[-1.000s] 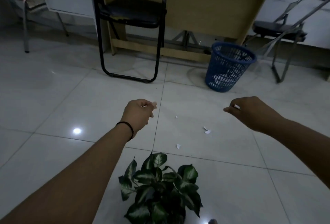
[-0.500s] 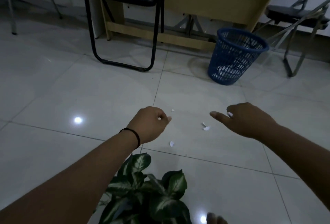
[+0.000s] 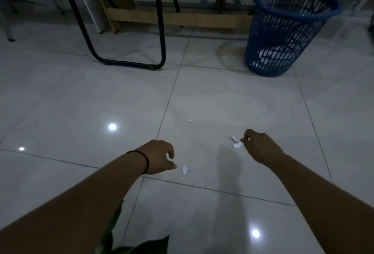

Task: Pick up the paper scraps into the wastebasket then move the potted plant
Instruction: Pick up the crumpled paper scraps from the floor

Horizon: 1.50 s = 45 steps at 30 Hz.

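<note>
Several small white paper scraps lie on the pale tiled floor: one [image 3: 185,169] just right of my left hand, two [image 3: 237,144] at my right fingertips, and a tiny one [image 3: 190,121] farther ahead. My left hand [image 3: 159,157] is curled low over the floor with a white scrap pinched inside it. My right hand [image 3: 261,146] is closed on a small white scrap, and its fingertips touch the floor scraps. The blue mesh wastebasket [image 3: 295,0] stands at the far right with paper in its bottom. Only a few leaves of the potted plant [image 3: 141,246] show at the bottom edge.
A black folding chair frame [image 3: 129,63] stands ahead on the left. Behind it runs the wooden base rail of a desk [image 3: 182,19]. Metal chair legs [image 3: 8,31] are at the far left. Bright lamp reflections dot the glossy tiles.
The view has moved forward and down. Both hands have dropped to the floor scraps, and the right fingertips now touch two of them. The plant has slid almost out of view at the bottom.
</note>
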{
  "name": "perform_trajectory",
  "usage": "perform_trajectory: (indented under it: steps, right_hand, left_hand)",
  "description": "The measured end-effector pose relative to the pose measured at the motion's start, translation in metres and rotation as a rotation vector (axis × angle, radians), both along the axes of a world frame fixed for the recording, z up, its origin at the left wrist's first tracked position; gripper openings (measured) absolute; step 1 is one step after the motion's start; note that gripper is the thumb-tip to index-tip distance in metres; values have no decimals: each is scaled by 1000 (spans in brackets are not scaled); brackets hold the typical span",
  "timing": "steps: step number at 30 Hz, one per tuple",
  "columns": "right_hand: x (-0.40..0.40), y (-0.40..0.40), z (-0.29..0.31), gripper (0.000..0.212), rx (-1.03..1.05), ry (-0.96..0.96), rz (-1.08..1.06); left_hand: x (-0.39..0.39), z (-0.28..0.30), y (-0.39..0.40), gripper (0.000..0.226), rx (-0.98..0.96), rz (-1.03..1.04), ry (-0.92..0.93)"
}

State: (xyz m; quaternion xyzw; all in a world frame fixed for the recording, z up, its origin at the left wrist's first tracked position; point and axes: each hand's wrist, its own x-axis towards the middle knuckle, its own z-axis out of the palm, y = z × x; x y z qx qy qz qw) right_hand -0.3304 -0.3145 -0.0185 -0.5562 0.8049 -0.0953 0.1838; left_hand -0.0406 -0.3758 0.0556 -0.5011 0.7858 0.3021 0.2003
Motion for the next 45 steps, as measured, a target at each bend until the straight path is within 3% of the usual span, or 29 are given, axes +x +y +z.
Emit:
perform_trajectory:
  steps: [6, 16, 20, 25, 27, 32, 38, 43, 45]
  right_hand:
    - [-21, -22, -30, 37, 106, 52, 45]
    - [-28, -28, -73, 69, 126, 197, 127]
    - [-25, -33, -84, 57, 81, 251, 149]
    - [-17, -40, -94, 30, 111, 284, 263]
    - [-11, -46, -95, 32, 126, 271, 269]
    - [3, -62, -108, 33, -15, 213, 309]
    - [2, -69, -129, 16, -173, 256, 234]
    - [-2, -70, -132, 32, -239, 158, 214]
    - [-3, -71, -133, 31, -253, 163, 217]
  left_hand:
    - [-26, -28, -13, 69, 13, 29, -104]
    - [-63, -94, -11, 64, 52, 20, -218]
    - [-64, -119, -7, 62, 65, 49, -266]
    - [-59, -133, -10, 39, 35, 55, -285]
    - [-56, -133, -14, 29, 0, 45, -274]
    - [-62, -129, -36, 7, -121, 212, 15]
    - [-91, -130, -74, 27, -352, 417, 192]
    - [-103, -150, -98, 56, -312, 464, 180]
    - [-112, -161, -108, 56, -322, 487, 167]
